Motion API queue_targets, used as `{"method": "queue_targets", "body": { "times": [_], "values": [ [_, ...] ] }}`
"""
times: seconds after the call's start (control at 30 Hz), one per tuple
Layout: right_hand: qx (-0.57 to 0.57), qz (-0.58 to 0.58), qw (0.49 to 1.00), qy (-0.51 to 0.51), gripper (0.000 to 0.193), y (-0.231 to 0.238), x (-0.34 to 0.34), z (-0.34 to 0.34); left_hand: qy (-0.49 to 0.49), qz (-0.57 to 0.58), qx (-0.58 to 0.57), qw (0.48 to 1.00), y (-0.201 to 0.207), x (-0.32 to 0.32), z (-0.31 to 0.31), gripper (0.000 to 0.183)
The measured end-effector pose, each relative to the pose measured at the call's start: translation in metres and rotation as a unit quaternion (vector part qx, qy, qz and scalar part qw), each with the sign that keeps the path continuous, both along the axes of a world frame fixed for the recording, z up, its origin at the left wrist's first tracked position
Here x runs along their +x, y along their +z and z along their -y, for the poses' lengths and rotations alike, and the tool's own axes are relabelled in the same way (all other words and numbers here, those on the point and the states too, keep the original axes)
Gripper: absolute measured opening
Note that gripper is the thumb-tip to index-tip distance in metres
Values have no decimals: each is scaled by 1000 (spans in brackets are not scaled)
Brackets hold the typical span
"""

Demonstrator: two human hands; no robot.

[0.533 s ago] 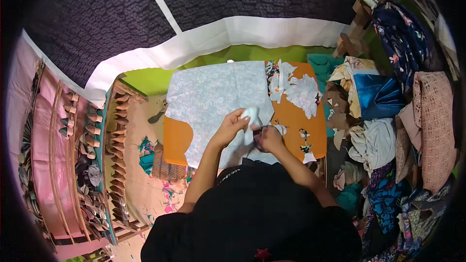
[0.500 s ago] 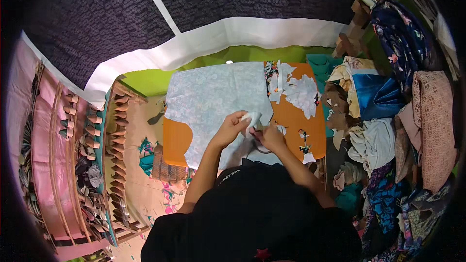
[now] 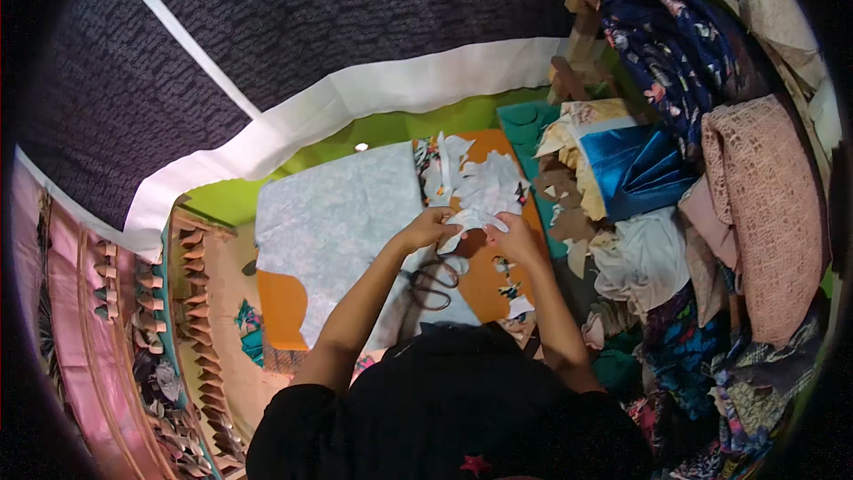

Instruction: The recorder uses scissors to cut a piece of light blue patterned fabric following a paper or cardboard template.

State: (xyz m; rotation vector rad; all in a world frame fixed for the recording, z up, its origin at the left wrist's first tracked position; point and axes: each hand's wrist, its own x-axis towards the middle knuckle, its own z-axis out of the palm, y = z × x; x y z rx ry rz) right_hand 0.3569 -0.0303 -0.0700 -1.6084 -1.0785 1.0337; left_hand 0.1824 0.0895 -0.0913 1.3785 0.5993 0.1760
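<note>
Between my two hands a small white fabric piece (image 3: 475,219) is stretched over the table. My left hand (image 3: 430,229) pinches its left end, and my right hand (image 3: 515,236) grips the right end. Just below my left hand, a pair of scissors (image 3: 434,286) with dark looped handles lies on a large pale, faintly patterned cloth (image 3: 342,200). That cloth is spread over the left and middle of an orange tabletop (image 3: 283,307). White and flower-printed fabric scraps (image 3: 484,180) lie at the table's far right, beyond my hands.
Folded and heaped fabrics crowd the right side, among them a shiny blue cloth (image 3: 635,169), a white cloth (image 3: 644,253) and a pink lacy cloth (image 3: 764,213). Wooden racks with rows of shoe-shaped pieces (image 3: 200,329) stand at left. A dark patterned curtain (image 3: 373,9) hangs beyond the table.
My right hand has let go of the scissors, which now lie on the cloth, and has taken the fabric piece's right end. Both hands are farther apart. The view has swung right.
</note>
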Motion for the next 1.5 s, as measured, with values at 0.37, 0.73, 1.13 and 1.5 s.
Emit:
{"method": "queue_targets", "body": {
  "times": [0.37, 0.73, 1.13, 1.5],
  "values": [
    [-91, 410, 905, -69, 43, -69, 56, -65, 296, -77, 278, 910, -59, 63, -38, 38],
    [-55, 397, 902, 158, 71, -57, -70, -3, 477, 99, 83, 869, -22, -146, 65, 17],
    [12, 435, 876, 207, 44, -87, -139, 26, 752, -129, 107, 637, -105, -286, 197, 27],
    [-4, 492, 854, 168, 20, -93, -157, 17, 694, 2, -225, 684, -94, -296, 220, 82]
  ]
}}
